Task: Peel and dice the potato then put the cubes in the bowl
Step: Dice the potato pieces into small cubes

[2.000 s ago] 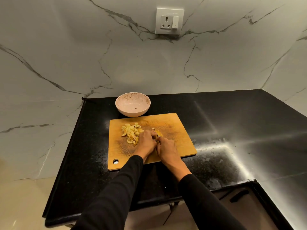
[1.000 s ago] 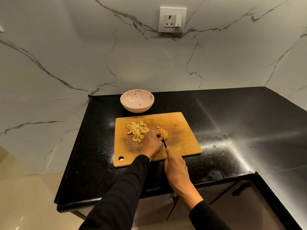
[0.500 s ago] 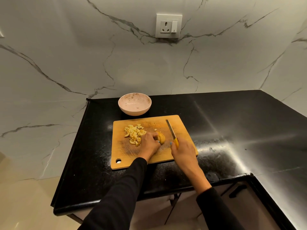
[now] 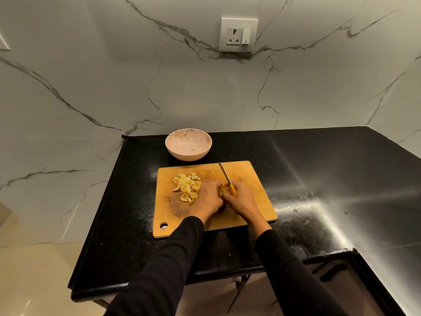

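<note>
A wooden cutting board lies on the black counter. A heap of diced potato cubes sits on its left half. My left hand holds down a remaining potato piece, mostly hidden between both hands. My right hand grips a yellow-handled knife, its blade pointing away toward the board's far edge. A pale pink bowl stands behind the board and holds almost nothing.
The black counter stretches right and meets marble walls at the back and right. A wall socket is above. The counter's left edge drops to a beige floor. A cabinet handle shows at the lower right.
My right hand with the knife swung out to the right of the potato piece, then came back against my left hand. The camera view has shifted slightly.
</note>
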